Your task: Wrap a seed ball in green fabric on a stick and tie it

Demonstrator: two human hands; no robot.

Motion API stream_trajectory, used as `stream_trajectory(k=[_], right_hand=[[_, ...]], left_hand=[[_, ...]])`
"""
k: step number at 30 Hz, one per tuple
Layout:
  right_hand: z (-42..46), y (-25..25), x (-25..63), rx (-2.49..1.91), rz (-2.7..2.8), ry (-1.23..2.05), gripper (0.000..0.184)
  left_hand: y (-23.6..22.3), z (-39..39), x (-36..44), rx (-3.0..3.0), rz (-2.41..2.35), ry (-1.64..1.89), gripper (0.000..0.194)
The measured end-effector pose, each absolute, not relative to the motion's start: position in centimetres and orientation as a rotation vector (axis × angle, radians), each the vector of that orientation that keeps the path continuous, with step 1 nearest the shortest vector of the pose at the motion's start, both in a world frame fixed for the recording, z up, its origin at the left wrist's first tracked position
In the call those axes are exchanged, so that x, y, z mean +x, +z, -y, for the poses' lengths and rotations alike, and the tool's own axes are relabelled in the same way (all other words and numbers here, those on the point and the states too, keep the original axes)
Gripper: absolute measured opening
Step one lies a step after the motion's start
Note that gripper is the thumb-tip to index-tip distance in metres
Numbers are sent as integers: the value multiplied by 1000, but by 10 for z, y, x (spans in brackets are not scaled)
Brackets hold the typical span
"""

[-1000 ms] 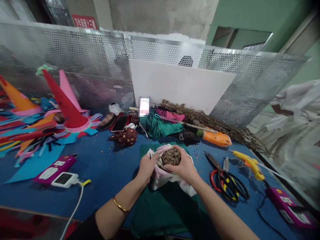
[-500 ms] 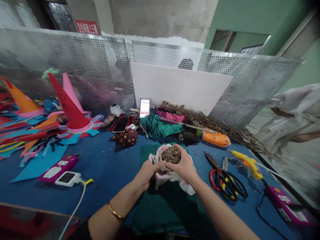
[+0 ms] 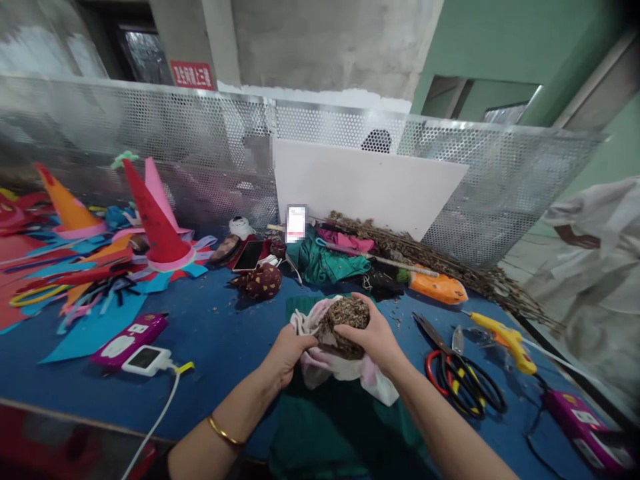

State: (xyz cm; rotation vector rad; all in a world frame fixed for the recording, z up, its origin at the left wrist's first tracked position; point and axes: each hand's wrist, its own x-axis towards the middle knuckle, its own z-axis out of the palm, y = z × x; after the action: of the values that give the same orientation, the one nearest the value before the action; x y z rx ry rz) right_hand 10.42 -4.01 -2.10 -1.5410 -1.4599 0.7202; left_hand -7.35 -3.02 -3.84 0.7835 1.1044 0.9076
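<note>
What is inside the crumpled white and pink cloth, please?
In this cloth, a rounded clump of brown, dried, plant-like bits shows; folds and the right hand hide the rest.

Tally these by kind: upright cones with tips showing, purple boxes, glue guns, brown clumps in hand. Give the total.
Upright cones: 3 (orange cone, red cone, pink cone)
Purple boxes: 2 (left box, right box)
Glue gun: 1
Brown clump in the right hand: 1
Total: 7
</note>
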Motion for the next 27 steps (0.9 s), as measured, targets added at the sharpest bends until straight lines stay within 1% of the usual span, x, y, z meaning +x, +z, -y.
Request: stream_trajectory(k=[5,9,13,18,27], right_hand=[[38,-17,103,-1512,1429,792,72],[36,-11,102,-1475,1385,920,73],[35,-5,102,-1458,1321,996,74],[40,3,109,-1478,1303,1009,72],[42,-7,133,-1593,1286,922,75]], left_hand=[[-35,23,-77,819,-1117,984,38],[-38,17,-82,872,-1249,981,32],[-40,12,-88,871,-1293,988,33],[-30,9,-93,791,-1315,988,28],[0,1,-114,738,-1221,970,36]])
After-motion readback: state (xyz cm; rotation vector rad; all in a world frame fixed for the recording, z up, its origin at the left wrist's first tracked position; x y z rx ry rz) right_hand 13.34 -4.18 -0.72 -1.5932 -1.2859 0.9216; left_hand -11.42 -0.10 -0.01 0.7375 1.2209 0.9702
